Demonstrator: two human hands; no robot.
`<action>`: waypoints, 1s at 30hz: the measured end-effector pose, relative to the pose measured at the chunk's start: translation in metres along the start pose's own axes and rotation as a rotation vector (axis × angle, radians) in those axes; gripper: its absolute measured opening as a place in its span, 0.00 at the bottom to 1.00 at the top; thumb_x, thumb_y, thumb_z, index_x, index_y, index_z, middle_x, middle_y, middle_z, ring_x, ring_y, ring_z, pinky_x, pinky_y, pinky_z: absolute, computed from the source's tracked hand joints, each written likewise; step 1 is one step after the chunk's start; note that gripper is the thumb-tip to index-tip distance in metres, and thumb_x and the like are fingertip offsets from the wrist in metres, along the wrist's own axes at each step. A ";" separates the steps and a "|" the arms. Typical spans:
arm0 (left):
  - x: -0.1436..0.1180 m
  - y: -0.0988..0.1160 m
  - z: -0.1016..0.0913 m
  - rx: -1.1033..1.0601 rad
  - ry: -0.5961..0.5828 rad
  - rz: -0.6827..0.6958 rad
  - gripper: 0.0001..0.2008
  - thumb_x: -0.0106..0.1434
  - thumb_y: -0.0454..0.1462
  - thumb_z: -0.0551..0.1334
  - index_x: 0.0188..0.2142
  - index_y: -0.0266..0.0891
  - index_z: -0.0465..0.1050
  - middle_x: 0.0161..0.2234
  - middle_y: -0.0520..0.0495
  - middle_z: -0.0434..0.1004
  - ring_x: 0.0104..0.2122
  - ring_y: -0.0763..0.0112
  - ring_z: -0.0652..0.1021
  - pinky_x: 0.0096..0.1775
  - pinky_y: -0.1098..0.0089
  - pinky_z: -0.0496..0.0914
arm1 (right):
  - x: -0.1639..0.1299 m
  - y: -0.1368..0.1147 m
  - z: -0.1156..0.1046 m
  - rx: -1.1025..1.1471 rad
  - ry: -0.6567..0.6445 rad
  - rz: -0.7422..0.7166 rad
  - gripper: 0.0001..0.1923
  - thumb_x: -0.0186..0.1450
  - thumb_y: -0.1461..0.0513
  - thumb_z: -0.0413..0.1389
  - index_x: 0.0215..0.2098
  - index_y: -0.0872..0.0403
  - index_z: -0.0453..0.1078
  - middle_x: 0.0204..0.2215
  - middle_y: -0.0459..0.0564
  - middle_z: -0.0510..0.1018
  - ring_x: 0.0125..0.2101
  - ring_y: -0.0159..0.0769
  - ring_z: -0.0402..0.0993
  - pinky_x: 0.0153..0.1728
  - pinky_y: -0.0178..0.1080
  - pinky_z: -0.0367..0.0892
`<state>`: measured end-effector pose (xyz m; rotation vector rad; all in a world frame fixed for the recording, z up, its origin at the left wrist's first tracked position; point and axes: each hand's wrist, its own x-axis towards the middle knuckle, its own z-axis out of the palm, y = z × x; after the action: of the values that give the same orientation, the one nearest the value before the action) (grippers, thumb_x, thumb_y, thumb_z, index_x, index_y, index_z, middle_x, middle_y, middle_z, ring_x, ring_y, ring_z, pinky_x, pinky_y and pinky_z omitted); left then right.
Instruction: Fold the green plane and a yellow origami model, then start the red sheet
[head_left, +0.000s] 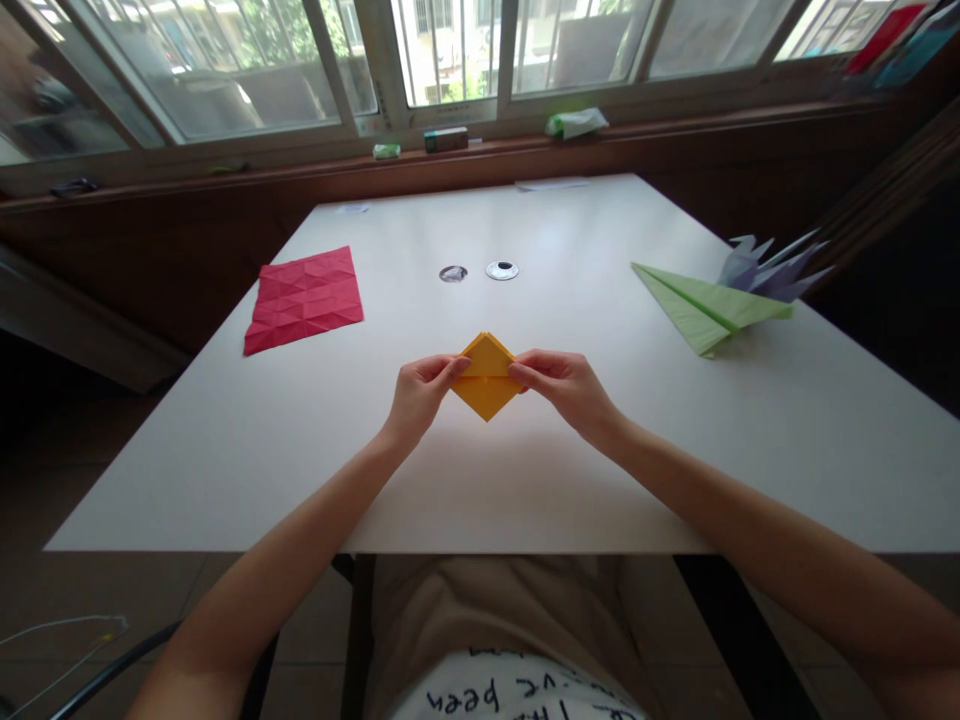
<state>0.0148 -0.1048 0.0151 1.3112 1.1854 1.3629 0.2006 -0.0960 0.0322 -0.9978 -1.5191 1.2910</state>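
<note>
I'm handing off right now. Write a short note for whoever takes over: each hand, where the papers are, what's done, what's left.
Left hand: pinching the left corner of the orange paper.
Right hand: pinching its right corner.
Orange paper: folded into a small diamond with a crease across the middle, held near the table centre.
Red sheet: creased, lying flat far left.
Green fold and purple folds: far right.
Done: diamond base folded.
Left: further folds, apparently; the final shape cannot be told.

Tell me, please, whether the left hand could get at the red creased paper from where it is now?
Probably yes: the left hand pinches the orange folded paper, and the white table lies bare between it and the red creased paper. It must let go first.
</note>
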 end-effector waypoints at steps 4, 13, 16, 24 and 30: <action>-0.002 0.001 0.000 0.043 -0.015 0.038 0.14 0.50 0.47 0.67 0.26 0.37 0.78 0.26 0.48 0.78 0.29 0.72 0.74 0.31 0.74 0.66 | -0.001 -0.001 0.000 -0.014 0.047 0.008 0.16 0.54 0.51 0.60 0.27 0.56 0.74 0.27 0.48 0.76 0.30 0.33 0.70 0.33 0.37 0.65; -0.005 0.001 0.003 0.031 0.029 0.130 0.11 0.51 0.45 0.66 0.28 0.38 0.78 0.27 0.49 0.79 0.28 0.73 0.75 0.31 0.74 0.69 | -0.004 0.001 0.001 0.059 0.139 -0.096 0.13 0.52 0.54 0.64 0.23 0.54 0.68 0.24 0.45 0.75 0.27 0.32 0.70 0.28 0.35 0.67; -0.006 0.004 0.003 -0.002 0.004 0.151 0.16 0.52 0.43 0.66 0.41 0.43 0.77 0.30 0.51 0.80 0.31 0.71 0.77 0.34 0.72 0.71 | -0.007 0.001 0.002 0.034 0.133 -0.176 0.14 0.53 0.54 0.63 0.22 0.53 0.65 0.27 0.46 0.76 0.29 0.33 0.72 0.30 0.37 0.69; -0.012 0.006 0.004 0.023 0.027 0.317 0.12 0.55 0.38 0.65 0.41 0.46 0.77 0.40 0.50 0.80 0.38 0.68 0.79 0.38 0.72 0.73 | -0.013 0.002 0.005 -0.059 0.175 -0.317 0.09 0.55 0.59 0.62 0.28 0.51 0.65 0.27 0.43 0.75 0.30 0.31 0.74 0.33 0.36 0.72; -0.017 0.008 0.003 0.185 0.047 0.539 0.13 0.57 0.34 0.64 0.43 0.48 0.76 0.37 0.50 0.81 0.32 0.72 0.79 0.33 0.74 0.73 | -0.019 0.001 0.008 -0.205 0.246 -0.434 0.09 0.59 0.61 0.58 0.40 0.49 0.72 0.34 0.46 0.79 0.35 0.34 0.76 0.39 0.40 0.74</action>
<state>0.0190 -0.1223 0.0205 1.8298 1.0471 1.6952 0.1983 -0.1165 0.0285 -0.8548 -1.5843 0.6947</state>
